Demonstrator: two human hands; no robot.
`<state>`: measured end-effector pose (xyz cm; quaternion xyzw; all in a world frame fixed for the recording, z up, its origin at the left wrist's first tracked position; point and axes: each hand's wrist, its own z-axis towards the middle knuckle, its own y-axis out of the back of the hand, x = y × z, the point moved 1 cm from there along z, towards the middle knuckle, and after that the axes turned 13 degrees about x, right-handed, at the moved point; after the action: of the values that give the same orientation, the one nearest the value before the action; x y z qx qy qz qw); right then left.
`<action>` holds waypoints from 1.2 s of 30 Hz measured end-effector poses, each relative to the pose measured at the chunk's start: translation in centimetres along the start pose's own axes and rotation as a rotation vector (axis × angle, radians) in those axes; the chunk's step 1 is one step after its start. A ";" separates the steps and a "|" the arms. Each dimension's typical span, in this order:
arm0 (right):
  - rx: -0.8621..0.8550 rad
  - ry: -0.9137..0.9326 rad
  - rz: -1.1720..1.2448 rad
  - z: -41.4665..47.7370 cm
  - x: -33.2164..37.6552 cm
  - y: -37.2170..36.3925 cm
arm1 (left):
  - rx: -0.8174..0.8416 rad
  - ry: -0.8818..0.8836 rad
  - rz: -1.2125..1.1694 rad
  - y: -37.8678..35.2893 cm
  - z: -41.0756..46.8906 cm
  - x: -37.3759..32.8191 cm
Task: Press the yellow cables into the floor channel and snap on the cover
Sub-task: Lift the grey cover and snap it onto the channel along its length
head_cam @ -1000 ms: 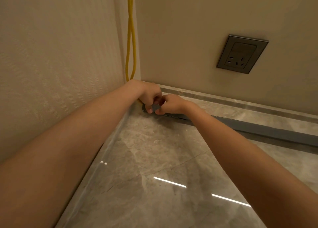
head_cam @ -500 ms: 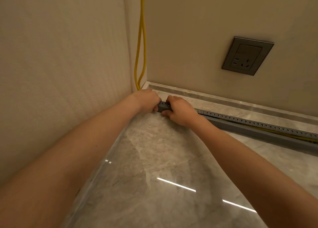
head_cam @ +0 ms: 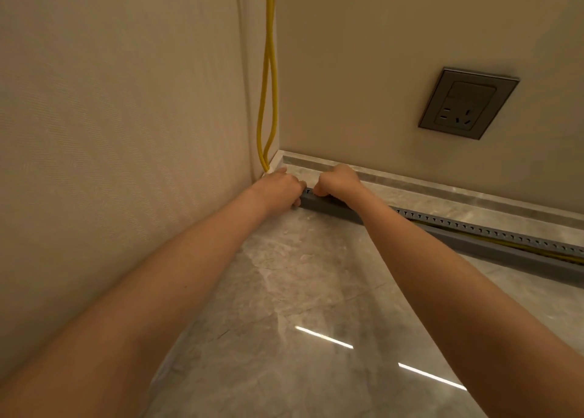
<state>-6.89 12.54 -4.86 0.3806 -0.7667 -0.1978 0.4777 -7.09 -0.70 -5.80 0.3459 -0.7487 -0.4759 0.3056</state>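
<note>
Two yellow cables (head_cam: 268,86) hang down the wall corner and vanish behind my left hand (head_cam: 278,185). A grey floor channel (head_cam: 331,209) runs along the skirting from the corner to the right. Its top stands open, showing a perforated far wall and a yellow cable (head_cam: 537,249) lying inside. My left hand curls around the channel's corner end. My right hand (head_cam: 338,180) is beside it, fingers bent over the channel's top edge. A short stretch of channel shows between the two hands. No cover is in view.
A grey wall socket (head_cam: 467,103) sits on the back wall, above the channel. A marble skirting strip (head_cam: 442,184) runs behind the channel. The glossy marble floor (head_cam: 300,291) stretches toward me, and a textured wall closes the left side.
My hands were pinched together at the channel's end; now they sit slightly apart on it. The view has shifted, showing more of the open channel at right.
</note>
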 end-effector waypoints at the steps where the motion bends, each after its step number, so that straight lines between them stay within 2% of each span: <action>1: -0.002 0.092 0.018 -0.3 -0.7 -0.2 | 0.001 -0.014 -0.028 -0.1 0.1 0.2; 3: -0.028 0.200 -0.069 -1.4 -1.7 -1.0 | 0.005 -0.030 -0.103 -0.1 0.3 0.6; 6: -0.253 0.191 -0.470 -1.9 -1.8 -3.0 | 0.035 -0.019 -0.173 0.5 0.4 0.5; 9: -0.396 0.205 -0.532 -1.7 -1.0 -3.3 | 0.060 0.010 -0.210 0.9 0.5 0.1; 13: -0.351 0.259 -0.683 -1.4 -0.3 -2.5 | 0.025 0.039 -0.207 0.4 0.3 -0.1; 18: -0.355 0.265 -0.721 -0.9 -0.2 -2.0 | 0.005 0.026 -0.186 0.7 0.6 0.5; 22: -0.323 0.247 -0.694 -0.7 -0.3 -1.7 | 0.061 0.026 -0.159 1.3 0.7 0.3; 27: -0.403 0.239 -0.653 -0.5 -0.9 -2.4 | 0.125 0.040 -0.201 2.0 0.7 0.3; 36: -0.297 0.229 -0.800 -0.2 -0.3 -1.5 | 0.260 0.047 -0.214 3.3 1.4 0.3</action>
<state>-6.06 11.83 -5.90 0.5942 -0.4643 -0.4319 0.4947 -9.08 0.77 -3.17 0.4711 -0.7555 -0.3966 0.2235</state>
